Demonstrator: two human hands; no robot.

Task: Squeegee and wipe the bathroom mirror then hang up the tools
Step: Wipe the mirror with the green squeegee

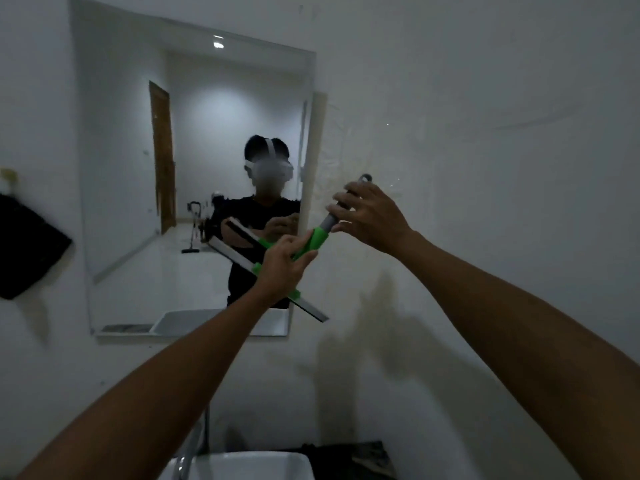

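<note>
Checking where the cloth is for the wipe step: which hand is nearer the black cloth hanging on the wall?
Left. The left hand grips the squeegee nearer the black cloth; the right hand is further right.

wall (485,98): white; mirror (121,168) mounted on it; black cloth (24,247) hanging at left

One mirror (194,168) on far wall. One squeegee (304,251), green and grey, right of centre. Two hands: left hand (282,268), right hand (372,216), both on squeegee. One black cloth (24,247) hanging at far left. One white sink (249,467) near bottom edge. One tap (188,455) at sink's left.
</note>
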